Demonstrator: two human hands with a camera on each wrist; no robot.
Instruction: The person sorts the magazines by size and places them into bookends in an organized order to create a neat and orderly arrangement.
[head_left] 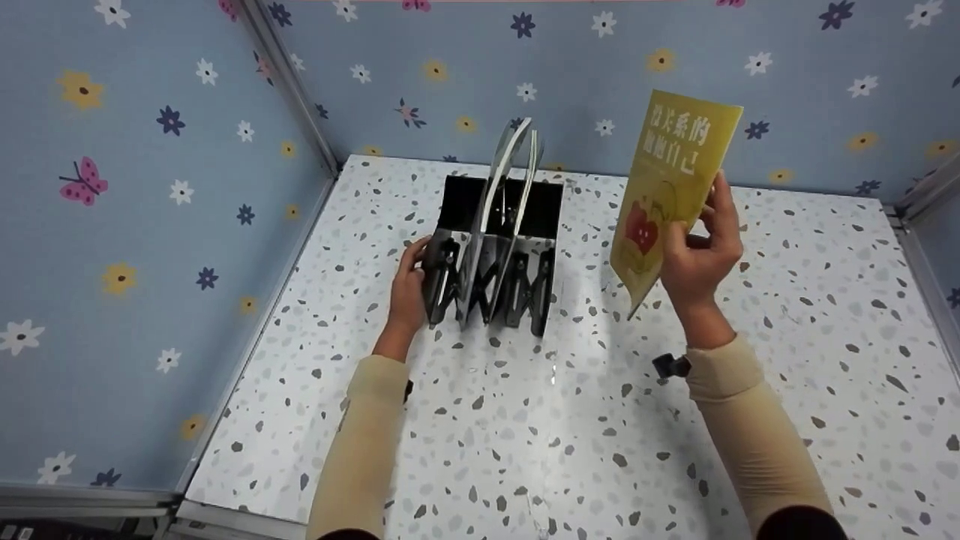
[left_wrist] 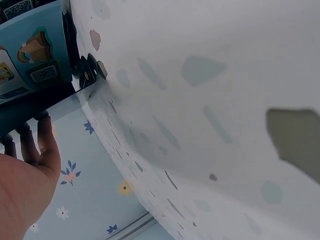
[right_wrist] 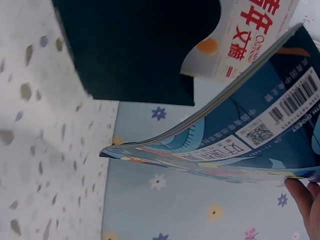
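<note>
A black desktop file rack point(head_left: 465, 201) stands on the speckled table, with two magazines point(head_left: 489, 202) upright in its slots. My left hand point(head_left: 407, 289) rests against the rack's left side. In the left wrist view its fingertips point(left_wrist: 43, 116) touch the dark side wall, and the thumb is hidden. To the right of the rack, my right hand point(head_left: 701, 259) pinches a magazine point(head_left: 671, 161) by its right edge and holds it up, tilted. The front cover is yellow with a red heart figure; the back cover point(right_wrist: 270, 115) is dark blue with a barcode.
The white speckled table point(head_left: 480, 435) reaches back to a blue flowered wall panel point(head_left: 570, 60). Another flowered panel point(head_left: 135, 225) borders the left side. A metal frame point(head_left: 300, 90) runs up the corner between them.
</note>
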